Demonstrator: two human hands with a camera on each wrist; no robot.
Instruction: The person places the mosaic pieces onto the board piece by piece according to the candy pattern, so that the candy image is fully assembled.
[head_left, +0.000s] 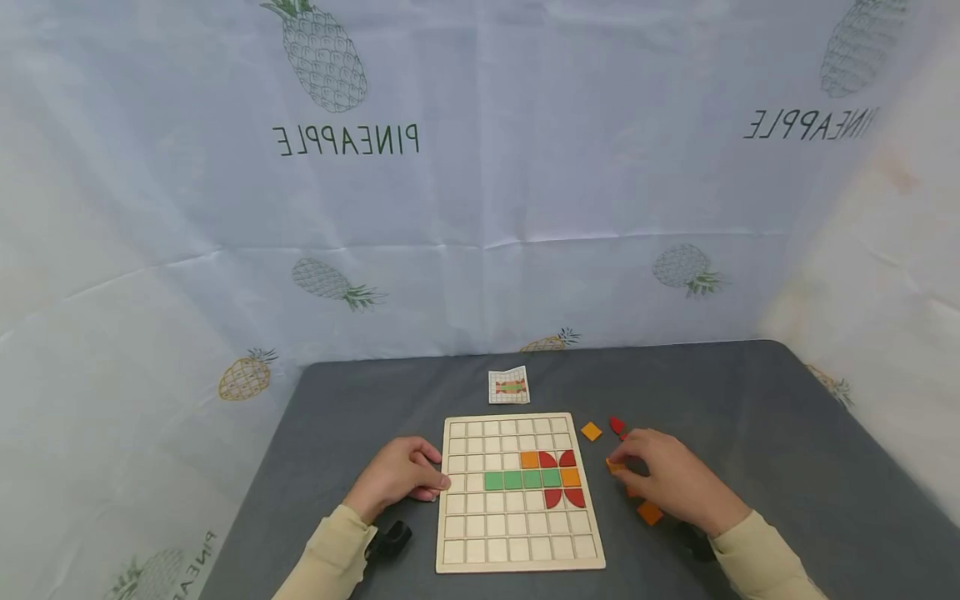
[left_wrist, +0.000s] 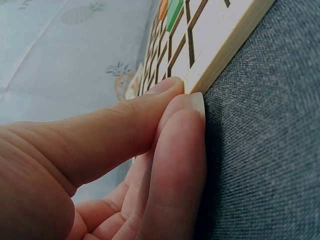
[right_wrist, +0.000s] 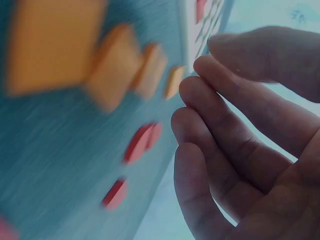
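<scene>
A pale wooden grid board [head_left: 476, 527] lies on the dark table, with green squares [head_left: 512, 480], orange squares [head_left: 570, 477] and red quarter-circle tiles [head_left: 574, 497] in some cells. At its left edge my left hand [head_left: 397, 477] pinches the rim; the left wrist view shows the thumb on top and a fingertip against the side. My right hand [head_left: 667, 477] hovers right of the board over loose tiles, fingers bent loosely, with nothing visible between thumb and fingers in the right wrist view. A loose orange square tile [head_left: 614, 467] shows by its fingertips.
A small pattern card [head_left: 509, 386] lies behind the board. Another orange tile [head_left: 591, 431], a red tile [head_left: 617, 425] and an orange tile [head_left: 649, 512] lie around the right hand. A pineapple-print cloth [head_left: 480, 208] hangs behind the table [head_left: 360, 400].
</scene>
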